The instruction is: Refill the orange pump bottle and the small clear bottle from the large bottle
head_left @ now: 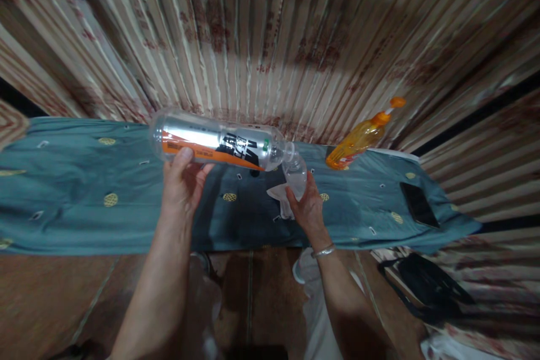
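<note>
My left hand (183, 180) grips a large clear plastic bottle (211, 140) with a silver, orange and black label. The bottle lies nearly level in the air, its neck toward the right. My right hand (307, 202) is closed around a small clear plastic bottle (295, 174), tilted so that its top meets the mouth of the large one. Whether liquid is passing between them I cannot tell. Under the small bottle, near my right fingers, lies a white cloth or tissue (282, 198). A dark round cap-like thing (254, 172) shows just below the large bottle.
A yellow-orange pump bottle (356, 143) stands at the back right of the green patterned cloth (126, 180). A black phone (419, 204) lies near the right end. Striped curtains (253, 39) hang behind. A black bag (430, 281) is at the lower right.
</note>
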`<state>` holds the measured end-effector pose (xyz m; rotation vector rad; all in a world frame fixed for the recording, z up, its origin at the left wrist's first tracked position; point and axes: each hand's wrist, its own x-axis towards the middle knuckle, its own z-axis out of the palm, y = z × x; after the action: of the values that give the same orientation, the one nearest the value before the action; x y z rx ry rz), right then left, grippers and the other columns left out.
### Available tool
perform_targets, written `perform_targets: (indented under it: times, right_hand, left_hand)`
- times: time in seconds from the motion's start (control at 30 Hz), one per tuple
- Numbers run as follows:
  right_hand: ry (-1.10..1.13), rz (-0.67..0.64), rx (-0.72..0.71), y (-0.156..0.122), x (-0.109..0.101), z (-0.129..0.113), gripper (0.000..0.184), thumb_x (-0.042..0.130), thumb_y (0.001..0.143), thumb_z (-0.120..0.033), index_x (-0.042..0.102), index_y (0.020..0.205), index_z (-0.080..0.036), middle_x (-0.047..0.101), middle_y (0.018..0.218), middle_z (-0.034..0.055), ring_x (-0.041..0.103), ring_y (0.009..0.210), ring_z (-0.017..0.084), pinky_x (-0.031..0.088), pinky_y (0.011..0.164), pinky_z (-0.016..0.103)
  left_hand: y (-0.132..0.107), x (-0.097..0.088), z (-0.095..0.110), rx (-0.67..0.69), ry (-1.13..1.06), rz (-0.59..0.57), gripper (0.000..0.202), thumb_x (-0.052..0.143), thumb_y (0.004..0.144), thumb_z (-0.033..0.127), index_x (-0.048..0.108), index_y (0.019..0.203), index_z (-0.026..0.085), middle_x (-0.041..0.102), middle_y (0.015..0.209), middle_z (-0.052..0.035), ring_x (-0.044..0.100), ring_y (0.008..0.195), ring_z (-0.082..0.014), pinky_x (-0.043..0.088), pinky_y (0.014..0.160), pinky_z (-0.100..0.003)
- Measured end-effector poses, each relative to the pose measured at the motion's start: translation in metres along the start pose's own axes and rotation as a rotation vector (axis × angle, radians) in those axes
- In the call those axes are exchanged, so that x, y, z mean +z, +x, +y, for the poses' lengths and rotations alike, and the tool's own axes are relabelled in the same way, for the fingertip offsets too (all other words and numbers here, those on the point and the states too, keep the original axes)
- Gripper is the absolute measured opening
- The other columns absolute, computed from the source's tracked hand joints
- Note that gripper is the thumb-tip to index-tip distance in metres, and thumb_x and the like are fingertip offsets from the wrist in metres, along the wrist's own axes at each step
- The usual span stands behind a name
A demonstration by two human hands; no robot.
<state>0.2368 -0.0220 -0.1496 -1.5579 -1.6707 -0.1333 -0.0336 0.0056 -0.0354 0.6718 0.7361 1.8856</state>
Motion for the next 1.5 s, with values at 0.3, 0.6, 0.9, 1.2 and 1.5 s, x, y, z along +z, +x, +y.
perform_targets:
  times: [0.3,0.6,0.9,1.2,1.5]
  right_hand:
    - [0.002,0.007,0.0,0.0,0.001,0.0,0.068,0.05,0.102,-0.053,0.042,0.151,-0.006,0.064,0.14,0.0291,0.066,0.13,0.036,0.054,0.111,0.057]
    - [0.018,0.011,-0.002,0.0,0.002,0.001,0.068,0.051,0.102,-0.051,0.041,0.152,-0.007,0.064,0.14,0.0291,0.066,0.13,0.036,0.055,0.11,0.057]
    - [0.031,0.0,0.012,0.0,0.002,0.002,0.067,0.051,0.102,-0.052,0.041,0.151,-0.007,0.064,0.141,0.0287,0.066,0.13,0.035,0.053,0.111,0.056]
    - [0.016,0.03,-0.013,0.001,0.0,0.0,0.067,0.05,0.102,-0.052,0.045,0.147,-0.004,0.066,0.137,0.0301,0.069,0.126,0.035,0.057,0.107,0.054]
    - [0.028,-0.004,0.009,-0.001,0.001,0.001,0.066,0.052,0.102,-0.049,0.039,0.152,-0.009,0.063,0.142,0.0295,0.066,0.13,0.036,0.054,0.109,0.06]
  left_hand:
    - [-0.001,0.003,0.001,-0.011,-0.027,0.026,0.055,0.099,0.05,0.039,0.074,0.095,0.019,0.078,0.091,-0.007,0.073,0.088,-0.0264,0.066,0.077,-0.041]
    - [-0.001,0.004,0.002,-0.016,-0.039,0.035,0.058,0.101,0.046,0.039,0.074,0.093,0.017,0.078,0.088,-0.0063,0.073,0.085,-0.024,0.067,0.078,-0.039]
    - [0.0,0.0,0.0,-0.007,0.004,0.028,0.051,0.099,0.05,0.043,0.074,0.089,0.021,0.079,0.088,-0.0031,0.074,0.086,-0.0249,0.067,0.078,-0.041]
    - [0.004,-0.01,0.002,-0.017,0.14,-0.077,0.043,0.091,0.062,0.051,0.072,0.094,0.029,0.079,0.099,-0.0024,0.073,0.106,-0.0321,0.066,0.079,-0.048]
    - [0.003,-0.009,0.002,-0.015,0.167,-0.066,0.044,0.089,0.063,0.052,0.07,0.096,0.03,0.078,0.105,-0.0024,0.071,0.113,-0.0335,0.066,0.079,-0.049]
